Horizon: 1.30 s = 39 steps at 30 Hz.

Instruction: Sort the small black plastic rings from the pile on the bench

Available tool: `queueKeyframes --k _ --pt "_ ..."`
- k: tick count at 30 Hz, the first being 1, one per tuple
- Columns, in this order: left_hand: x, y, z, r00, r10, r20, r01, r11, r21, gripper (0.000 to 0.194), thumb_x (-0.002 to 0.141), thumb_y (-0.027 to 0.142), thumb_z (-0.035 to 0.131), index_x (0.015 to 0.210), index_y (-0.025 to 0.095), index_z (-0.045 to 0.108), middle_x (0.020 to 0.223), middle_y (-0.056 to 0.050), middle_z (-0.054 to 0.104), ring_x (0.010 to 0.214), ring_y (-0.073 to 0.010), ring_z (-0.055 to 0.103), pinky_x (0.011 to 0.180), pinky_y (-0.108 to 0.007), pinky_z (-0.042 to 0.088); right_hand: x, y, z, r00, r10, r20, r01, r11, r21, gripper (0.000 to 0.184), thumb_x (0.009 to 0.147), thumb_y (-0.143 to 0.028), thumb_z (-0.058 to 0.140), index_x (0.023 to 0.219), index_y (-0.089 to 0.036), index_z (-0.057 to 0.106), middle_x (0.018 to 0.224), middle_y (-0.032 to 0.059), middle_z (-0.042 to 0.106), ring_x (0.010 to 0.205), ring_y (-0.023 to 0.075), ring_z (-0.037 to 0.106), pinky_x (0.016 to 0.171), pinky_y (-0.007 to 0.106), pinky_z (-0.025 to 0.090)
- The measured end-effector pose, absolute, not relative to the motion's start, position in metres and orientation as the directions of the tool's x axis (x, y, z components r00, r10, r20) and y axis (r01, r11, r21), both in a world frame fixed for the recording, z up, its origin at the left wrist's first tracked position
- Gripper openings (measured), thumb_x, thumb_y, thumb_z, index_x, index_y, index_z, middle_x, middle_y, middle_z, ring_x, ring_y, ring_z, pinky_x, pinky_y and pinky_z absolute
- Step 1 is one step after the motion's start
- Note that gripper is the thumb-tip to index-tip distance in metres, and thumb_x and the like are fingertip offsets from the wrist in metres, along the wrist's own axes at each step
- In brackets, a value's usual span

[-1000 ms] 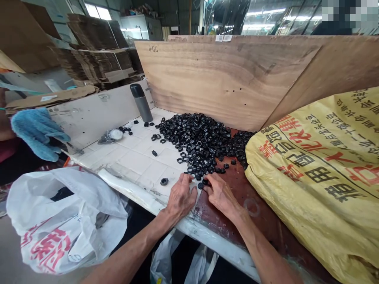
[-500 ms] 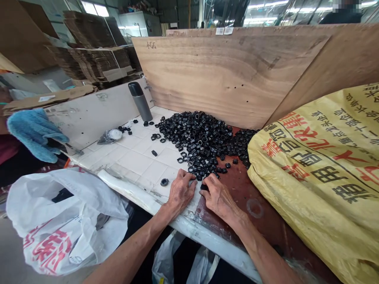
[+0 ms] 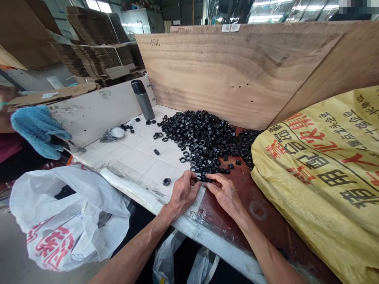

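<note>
At the near edge of a heap of black plastic ring nuts [image 3: 204, 136], both my hands rest close together on the tabletop. My left hand [image 3: 185, 191] is closed, thumb and fingers curled round a black ring nut [image 3: 199, 178]. My right hand [image 3: 223, 191] reaches in from the other side, its thumb and fingertips pinched on a black ring nut at the same spot. The fingers partly cover these pieces, so I cannot tell if both hands hold the same one. A single dark nut [image 3: 166, 181] lies apart, left of my left hand.
A yellow woven sack [image 3: 319, 185] lies on the right. A grey flask [image 3: 143, 100] stands at the back left, near a small clear bag [image 3: 112, 134]. A wooden board [image 3: 237, 71] closes the back. A white plastic bag [image 3: 71, 217] and a blue towel [image 3: 40, 130] are at the left.
My right hand has turned, its fingers now stretched toward the left hand, where before they were bent down round a dark piece. The whole view has shifted slightly.
</note>
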<state>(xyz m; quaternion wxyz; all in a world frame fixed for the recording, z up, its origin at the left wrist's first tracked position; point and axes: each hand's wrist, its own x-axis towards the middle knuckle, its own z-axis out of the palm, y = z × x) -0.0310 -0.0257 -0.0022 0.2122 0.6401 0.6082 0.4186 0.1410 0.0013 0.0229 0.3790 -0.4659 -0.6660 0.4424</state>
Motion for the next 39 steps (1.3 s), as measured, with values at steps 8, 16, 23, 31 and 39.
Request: queueKeyframes --k 8,16,23,31,39 --pt "-0.034 -0.024 0.011 -0.030 1.000 0.007 0.071 -0.004 0.997 0.027 0.079 0.029 0.071 0.103 0.017 0.066 0.073 0.001 0.063 0.065 -0.0131 0.061 0.063 -0.026 0.052 0.137 -0.001 0.020 -0.257 0.966 -0.001 0.225 0.059 -0.973 0.024 0.078 -0.031 0.068 0.098 -0.018 0.067 0.085 0.0034 0.070 0.076 0.0180 0.065 0.068 0.029 0.053" --pt "-0.030 -0.025 0.020 -0.050 0.991 -0.127 -0.116 0.120 0.986 0.041 0.072 0.032 0.079 0.109 0.017 0.068 0.070 0.003 0.064 0.066 -0.0148 0.067 0.071 -0.032 0.059 0.138 -0.002 0.022 -0.190 0.970 0.150 0.189 0.186 -0.964 0.014 0.078 -0.030 0.071 0.085 -0.020 0.065 0.099 0.0058 0.071 0.079 0.0183 0.065 0.070 0.029 0.053" --pt "-0.031 -0.028 0.024 0.020 0.999 0.043 -0.107 -0.041 0.993 0.035 0.075 0.031 0.078 0.107 0.019 0.072 0.110 -0.006 0.066 0.089 -0.0193 0.070 0.085 -0.036 0.059 0.137 -0.003 0.018 -0.177 0.968 0.178 0.216 0.215 -0.953 0.015 0.082 -0.033 0.068 0.090 -0.021 0.065 0.099 0.0068 0.072 0.082 0.0205 0.069 0.074 0.032 0.057" --pt "-0.032 -0.030 0.026 0.084 0.996 -0.008 -0.151 0.021 0.988 0.037 0.082 0.031 0.074 0.114 0.016 0.064 0.081 -0.003 0.072 0.081 -0.0185 0.070 0.082 -0.034 0.056 0.140 -0.006 0.028 -0.233 0.963 0.136 0.280 0.200 -0.939 0.021 0.085 -0.030 0.066 0.104 -0.020 0.067 0.092 0.0046 0.073 0.074 0.0176 0.070 0.069 0.028 0.055" --pt "-0.030 -0.027 0.020 0.057 0.994 0.090 -0.253 -0.073 0.965 0.030 0.076 0.028 0.080 0.102 0.018 0.069 0.098 -0.003 0.070 0.088 -0.0169 0.068 0.085 -0.032 0.056 0.137 -0.004 0.029 -0.281 0.903 0.325 0.413 0.419 -0.808 0.011 0.090 -0.029 0.064 0.089 -0.019 0.070 0.085 0.0036 0.067 0.073 0.0158 0.064 0.065 0.025 0.049"
